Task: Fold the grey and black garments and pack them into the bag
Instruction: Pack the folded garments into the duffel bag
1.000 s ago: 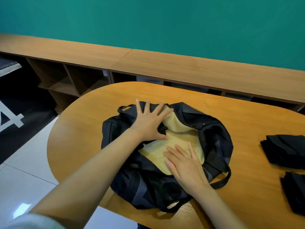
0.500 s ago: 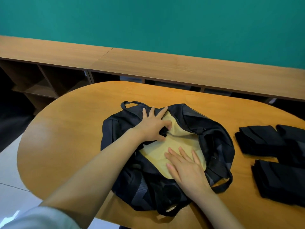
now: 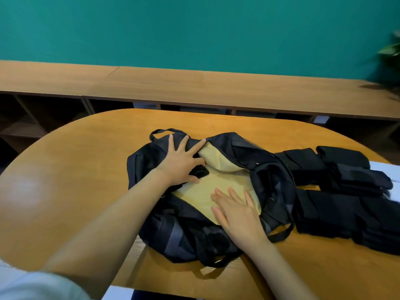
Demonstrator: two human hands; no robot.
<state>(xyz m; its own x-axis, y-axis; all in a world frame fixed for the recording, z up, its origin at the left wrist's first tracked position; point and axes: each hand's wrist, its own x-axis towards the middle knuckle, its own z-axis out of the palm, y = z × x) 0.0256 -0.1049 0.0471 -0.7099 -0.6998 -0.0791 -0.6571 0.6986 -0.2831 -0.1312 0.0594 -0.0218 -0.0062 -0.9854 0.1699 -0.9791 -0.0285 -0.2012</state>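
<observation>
- Head view: left hand (image 3: pixel 181 161) is lying wide-spread on the black fabric duffel bag (image 3: pixel 270 185), on its rim at 11 o'clock, likely pinning the mouth apart.
- Right hand (image 3: pixel 236 211) is pressing flat, fingers straight, on the yellow lining (image 3: pixel 199 191), seemingly smoothing room.
- Folded black garments (image 3: pixel 337 191) are lying at 3 o'clock, touching the bag, on the oval wooden table (image 3: pixel 86 169).

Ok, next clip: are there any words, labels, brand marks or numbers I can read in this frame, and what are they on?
No text is readable in this frame. The black bag shows no legible logo or tag. The folded black garments are plain. The table, shelf and green wall carry no writing.
</observation>
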